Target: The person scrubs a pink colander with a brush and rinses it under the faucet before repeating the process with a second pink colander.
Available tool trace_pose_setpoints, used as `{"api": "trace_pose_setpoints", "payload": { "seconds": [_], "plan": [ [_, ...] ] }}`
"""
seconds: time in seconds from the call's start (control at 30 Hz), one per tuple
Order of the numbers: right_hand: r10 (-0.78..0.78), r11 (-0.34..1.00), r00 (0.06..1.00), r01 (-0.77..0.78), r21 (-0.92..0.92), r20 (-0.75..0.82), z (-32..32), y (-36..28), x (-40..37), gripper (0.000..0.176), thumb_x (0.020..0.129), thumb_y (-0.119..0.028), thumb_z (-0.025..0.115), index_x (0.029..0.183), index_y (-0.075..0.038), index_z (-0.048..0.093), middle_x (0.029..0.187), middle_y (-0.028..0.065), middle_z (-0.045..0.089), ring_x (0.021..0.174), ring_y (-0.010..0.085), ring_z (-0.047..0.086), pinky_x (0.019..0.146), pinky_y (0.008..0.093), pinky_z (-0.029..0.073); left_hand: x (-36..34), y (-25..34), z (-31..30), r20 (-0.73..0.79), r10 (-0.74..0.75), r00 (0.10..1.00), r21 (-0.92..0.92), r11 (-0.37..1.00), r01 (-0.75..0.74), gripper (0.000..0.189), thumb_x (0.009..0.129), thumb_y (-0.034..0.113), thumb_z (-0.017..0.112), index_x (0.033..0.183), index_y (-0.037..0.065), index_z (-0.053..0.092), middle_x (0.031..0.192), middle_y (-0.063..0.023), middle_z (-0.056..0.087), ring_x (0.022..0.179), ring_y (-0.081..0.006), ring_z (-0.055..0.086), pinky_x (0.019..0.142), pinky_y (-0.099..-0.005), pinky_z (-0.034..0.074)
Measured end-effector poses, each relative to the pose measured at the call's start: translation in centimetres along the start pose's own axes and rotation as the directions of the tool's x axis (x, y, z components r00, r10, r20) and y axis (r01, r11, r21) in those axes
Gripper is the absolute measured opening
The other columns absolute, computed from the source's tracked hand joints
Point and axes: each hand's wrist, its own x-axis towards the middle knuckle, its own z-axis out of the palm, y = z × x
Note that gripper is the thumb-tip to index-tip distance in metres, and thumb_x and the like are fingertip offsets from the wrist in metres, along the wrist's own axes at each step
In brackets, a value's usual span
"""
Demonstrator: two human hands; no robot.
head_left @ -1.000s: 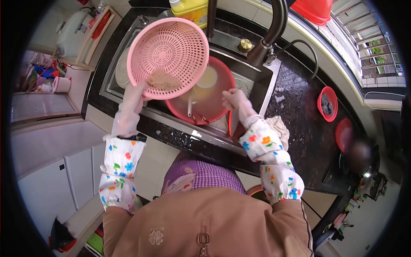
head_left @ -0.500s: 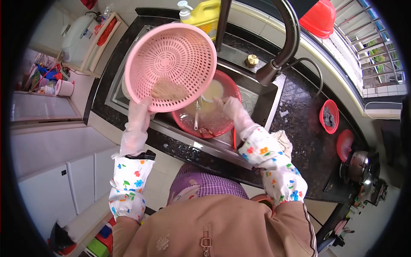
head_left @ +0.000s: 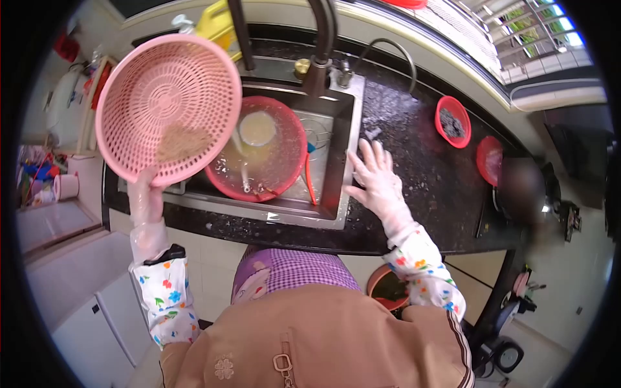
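My left hand (head_left: 147, 204), in a clear glove, grips the lower rim of a pink colander (head_left: 165, 97), tilted over the sink's left side. Brownish, fine-looking matter (head_left: 182, 142) lies in the lower part of the colander. My right hand (head_left: 378, 178), gloved as well, is spread with nothing in it, over the sink's right edge and the dark counter. A red basin (head_left: 294, 155) of cloudy water stands in the sink, with a round pale thing (head_left: 257, 128) and a pale handle-like piece in it. Beside the basin lies a red-handled tool (head_left: 309, 181).
A dark faucet (head_left: 318, 71) rises behind the sink (head_left: 349, 129). A yellow jug (head_left: 217, 26) stands at the back left. Two small red bowls (head_left: 453, 121) (head_left: 490, 160) sit on the right of the counter (head_left: 414, 174). Below it is a bucket (head_left: 388, 288).
The view has turned toward the right. My right hand has left the basin, moved right and spread its fingers. My left hand still holds the colander.
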Motion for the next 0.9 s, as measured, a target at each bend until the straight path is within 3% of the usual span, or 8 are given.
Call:
{"api": "trace_pose_setpoints", "payload": {
  "seconds": [0.23, 0.33, 0.43, 0.57, 0.63, 0.73, 0.83, 0.9],
  "plan": [
    [-0.085, 0.990, 0.981, 0.064, -0.125, -0.176, 5.8, 7.3, -7.5, 0.043, 0.073, -0.014, 0.068, 0.115, -0.023, 0.062, 0.123, 0.0080, 0.057, 0.110, 0.0343, 0.054, 0.092, 0.0432, 0.046, -0.6, -0.9, 0.3, 0.026, -0.054, 0.998, -0.045, 0.997, 0.055, 0.061, 0.081, 0.001, 0.053, 0.138, -0.001, 0.031, 0.129, -0.0154, 0.049, 0.109, -0.0258, 0.058, 0.084, -0.0381, 0.056],
    [0.169, 0.985, 0.962, -0.157, 0.071, -0.215, 5.5, 5.7, -3.5, 0.019, 0.072, -0.013, 0.068, 0.090, -0.017, 0.063, 0.090, 0.0055, 0.059, 0.084, 0.0295, 0.057, 0.074, 0.0399, 0.050, -0.7, -0.5, 1.4, 0.015, -0.083, 0.996, -0.038, 0.996, 0.084, 0.060, 0.080, -0.001, 0.053, 0.136, -0.002, 0.033, 0.124, -0.0149, 0.052, 0.104, -0.0253, 0.061, 0.082, -0.0374, 0.057],
    [0.288, 0.957, 0.951, -0.280, 0.082, -0.112, 4.9, 5.6, -1.9, 0.008, 0.084, -0.016, 0.060, 0.090, -0.013, 0.064, 0.086, 0.0117, 0.062, 0.081, 0.0341, 0.060, 0.070, 0.0412, 0.049, -1.3, -0.2, 2.9, 0.003, -0.045, 0.999, -0.059, 0.997, 0.045, 0.059, 0.079, -0.002, 0.053, 0.135, -0.002, 0.034, 0.122, -0.0153, 0.053, 0.101, -0.0249, 0.061, 0.081, -0.0363, 0.058],
    [0.458, 0.888, 0.883, -0.451, 0.084, -0.103, 4.5, 5.4, 0.2, 0.030, 0.093, -0.034, 0.052, 0.077, -0.010, 0.063, 0.079, 0.0132, 0.063, 0.079, 0.0356, 0.061, 0.069, 0.0452, 0.048, -1.4, 0.5, 3.9, 0.007, -0.068, 0.998, -0.094, 0.993, 0.068, 0.043, 0.080, -0.001, 0.054, 0.122, -0.003, 0.045, 0.102, -0.0112, 0.058, 0.080, -0.0165, 0.061, 0.060, -0.0261, 0.053],
    [0.303, 0.951, 0.938, -0.308, -0.005, -0.168, 4.5, 5.4, 0.5, 0.032, 0.089, -0.033, 0.056, 0.073, -0.006, 0.063, 0.076, 0.0137, 0.063, 0.076, 0.0357, 0.060, 0.071, 0.0453, 0.047, -1.8, 1.0, 4.4, -0.052, -0.021, 0.998, -0.089, 0.996, 0.016, 0.035, 0.078, -0.002, 0.055, 0.113, -0.005, 0.050, 0.098, -0.0099, 0.058, 0.076, -0.0152, 0.060, 0.055, -0.0249, 0.048],
    [0.165, 0.986, 0.984, -0.164, 0.025, -0.059, 2.3, 4.7, -1.3, 0.034, 0.082, -0.034, 0.063, 0.105, -0.009, 0.064, 0.097, 0.0113, 0.063, 0.097, 0.0327, 0.057, 0.083, 0.0454, 0.043, -1.5, 1.5, 3.7, 0.027, -0.024, 0.999, -0.178, 0.984, 0.028, 0.056, 0.078, -0.006, 0.053, 0.132, -0.006, 0.037, 0.121, -0.0178, 0.055, 0.107, -0.0301, 0.059, 0.088, -0.0407, 0.055],
    [0.082, 0.960, 0.997, -0.079, 0.268, 0.000, -0.5, 5.4, -3.7, 0.078, 0.066, -0.011, 0.080, 0.136, -0.007, 0.045, 0.139, 0.0186, 0.044, 0.130, 0.0330, 0.041, 0.107, 0.0421, 0.034, -1.5, 3.4, 4.1, 0.038, 0.080, 0.996, -0.223, 0.972, -0.069, 0.038, 0.081, 0.001, 0.058, 0.117, -0.008, 0.049, 0.112, -0.0144, 0.056, 0.102, -0.0250, 0.058, 0.087, -0.0365, 0.052],
    [0.057, 0.895, 0.997, -0.028, 0.444, -0.053, -5.0, 3.8, -3.7, 0.066, 0.072, -0.001, 0.074, 0.133, -0.004, 0.049, 0.139, 0.0162, 0.047, 0.128, 0.0275, 0.045, 0.106, 0.0361, 0.036, -1.8, 5.3, 5.0, 0.007, 0.176, 0.984, -0.216, 0.961, -0.171, 0.026, 0.084, 0.003, 0.057, 0.106, -0.009, 0.053, 0.103, -0.0126, 0.058, 0.095, -0.0225, 0.059, 0.081, -0.0355, 0.053]
  ]
}}
